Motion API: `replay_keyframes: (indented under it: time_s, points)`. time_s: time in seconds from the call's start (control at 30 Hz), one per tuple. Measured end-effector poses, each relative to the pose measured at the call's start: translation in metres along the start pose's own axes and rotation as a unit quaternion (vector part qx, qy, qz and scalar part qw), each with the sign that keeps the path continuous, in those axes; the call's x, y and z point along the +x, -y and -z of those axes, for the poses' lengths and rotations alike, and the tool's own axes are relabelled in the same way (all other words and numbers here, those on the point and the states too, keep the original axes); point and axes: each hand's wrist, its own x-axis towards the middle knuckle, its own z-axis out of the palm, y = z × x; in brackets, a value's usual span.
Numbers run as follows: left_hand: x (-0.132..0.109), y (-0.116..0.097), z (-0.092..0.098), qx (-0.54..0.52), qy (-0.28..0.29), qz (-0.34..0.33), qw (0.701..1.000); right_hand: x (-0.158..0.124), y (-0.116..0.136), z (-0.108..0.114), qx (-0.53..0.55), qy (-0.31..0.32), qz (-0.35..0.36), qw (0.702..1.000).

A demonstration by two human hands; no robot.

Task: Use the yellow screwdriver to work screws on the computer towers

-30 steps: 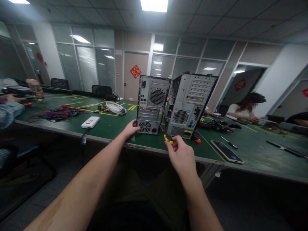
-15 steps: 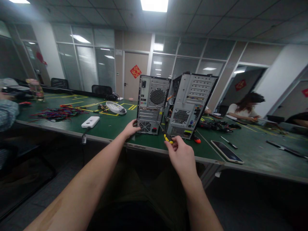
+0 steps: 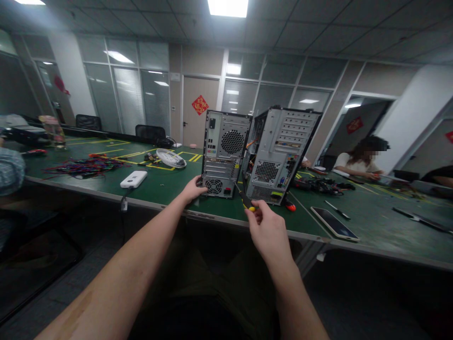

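Two desktop computer cases stand side by side with their back panels toward me. Against the lower left edge of the smaller computer case (image 3: 226,160), my left hand (image 3: 193,190) is closed, with the thumb by the fan grille and the other fingers mostly hidden behind the side. My right hand (image 3: 268,224) pinches the yellow-and-black handle of a screwdriver (image 3: 247,202). Its thin shaft slants up and left to the lower right edge of that case; whether the tip sits in a screw is too small to tell. The larger computer case (image 3: 279,151) is just right of it.
On the green table (image 3: 170,189) lie a white power bank (image 3: 133,179) with a cable, a heap of thin wires (image 3: 85,166), and a white oval part (image 3: 171,158). At right are a phone (image 3: 334,223), a pen (image 3: 337,209) and black cables (image 3: 323,185). People sit at both sides.
The screwdriver handle has turned a little between my right fingers, showing less yellow. My left hand and both cases have stayed in place.
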Motion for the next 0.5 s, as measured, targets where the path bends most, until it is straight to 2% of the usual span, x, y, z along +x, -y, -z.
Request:
replay_keyframes:
  time_s: [0.27,0.5]
  points:
    - [-0.0022,-0.0048,-0.0008,-0.005,-0.006,0.009,1.000,0.0014,0.0005,-0.0029,0.024,0.015,-0.030,0.999]
    - [-0.0032,-0.0072,-0.0014,-0.006,-0.007,0.012,1.000,-0.0005,0.0009,-0.0008,-0.038,-0.006,0.032,0.999]
